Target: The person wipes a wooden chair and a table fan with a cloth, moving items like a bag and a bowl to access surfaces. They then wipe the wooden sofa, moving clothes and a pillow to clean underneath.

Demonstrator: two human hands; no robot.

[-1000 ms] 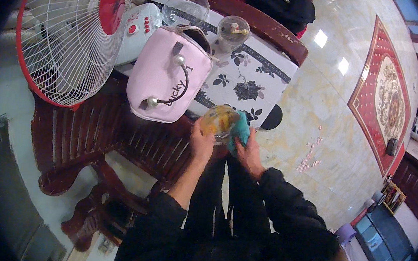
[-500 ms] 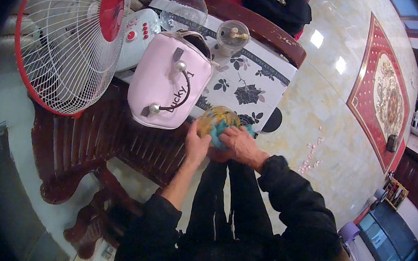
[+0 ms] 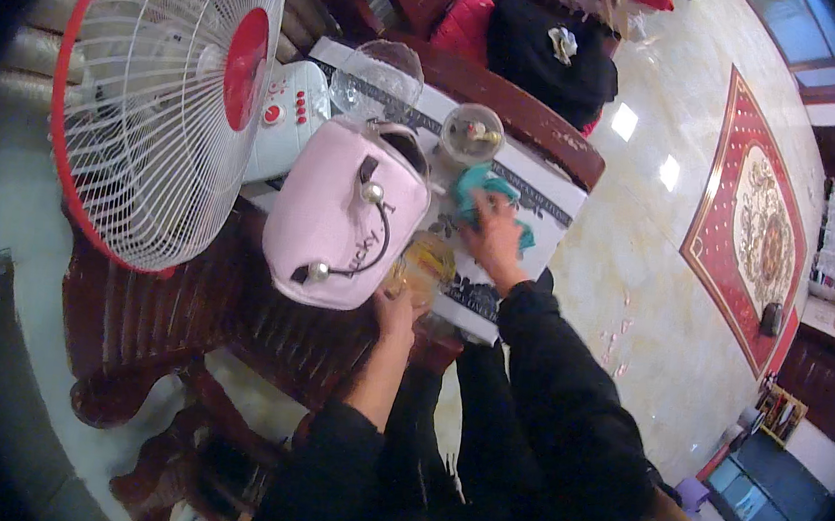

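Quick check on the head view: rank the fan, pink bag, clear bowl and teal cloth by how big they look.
1. Fan
2. Pink bag
3. Clear bowl and teal cloth: too alike to rank, since the right hand covers part of the cloth.

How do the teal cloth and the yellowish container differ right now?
Colour and look: the teal cloth is blue-green and crumpled, while the yellowish container is rounded and partly see-through.
Place: the cloth lies farther from the person, near the clear round container; the yellowish container is nearer, beside the pink bag.
Hand: the right hand is on the cloth, the left hand on the yellowish container.
Shared: each has one hand on it.
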